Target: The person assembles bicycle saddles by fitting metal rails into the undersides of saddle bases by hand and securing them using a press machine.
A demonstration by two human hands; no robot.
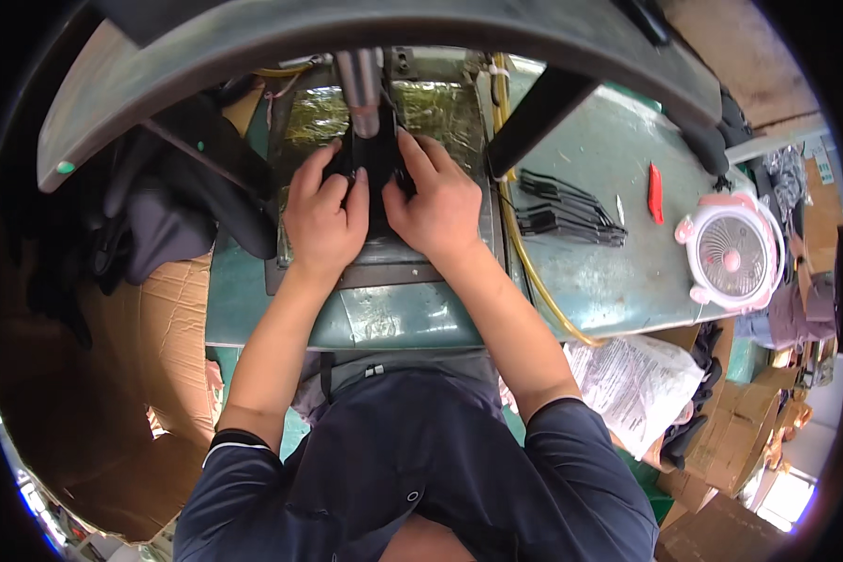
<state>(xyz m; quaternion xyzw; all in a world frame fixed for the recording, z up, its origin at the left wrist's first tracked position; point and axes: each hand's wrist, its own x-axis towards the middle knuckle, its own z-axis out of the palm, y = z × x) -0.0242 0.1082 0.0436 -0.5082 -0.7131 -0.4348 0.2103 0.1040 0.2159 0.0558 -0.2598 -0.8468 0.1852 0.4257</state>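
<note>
The left hand [328,215] grips the left side of a black piece [377,164], with its fingers bent and its thumb on top. The right hand [440,201] grips the other side the same way. The piece is dark against a dark flat plate [403,273], so I can't make out its whole shape or every fingertip. It sits between the two hands, with its far end just below or beside a shiny metal rod [359,89].

As far as I can judge, the work on this piece is in the middle: it is at the rod, but it is not let go or put aside yet. To the right, a pile of thin black parts [571,220] lies on the green surface [609,290]. I can't tell if those are done or waiting their turn. Farther right are a red tool [656,194] and a pink and white fan [729,251]. A yellow hose [543,295] runs between the plate and the pile.
</note>
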